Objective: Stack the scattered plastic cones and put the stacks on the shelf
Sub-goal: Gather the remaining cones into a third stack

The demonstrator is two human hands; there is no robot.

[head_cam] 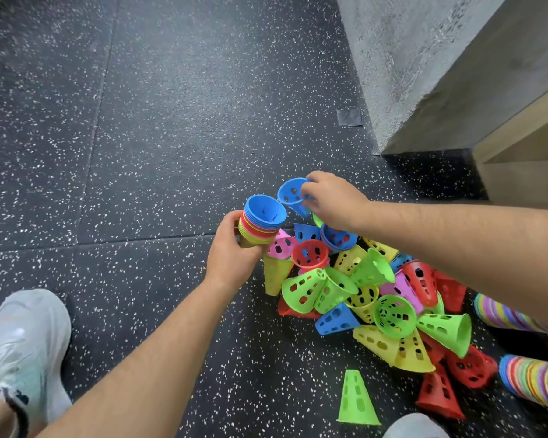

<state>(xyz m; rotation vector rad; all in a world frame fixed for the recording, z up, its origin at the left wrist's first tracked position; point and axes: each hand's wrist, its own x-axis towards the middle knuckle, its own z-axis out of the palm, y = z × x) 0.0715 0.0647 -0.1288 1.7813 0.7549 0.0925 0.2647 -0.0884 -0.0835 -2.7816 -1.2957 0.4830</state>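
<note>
My left hand [234, 248] grips the stack [260, 224] with its mouth tilted up toward the right, I'd say to receive the blue cone [293, 194] pinched by my right hand [331, 200] just beside it. The loose cones [377, 298] below are thin, perforated plastic, heaped on speckled rubber floor [140, 153].

Loose cones [374, 298] piled on the floor [140, 153] right of the shoe [23, 352]. Stack [260, 222] at the pile's left edge, two finished stacks [532, 380] lying to its right, wall [408, 58] behind.
</note>
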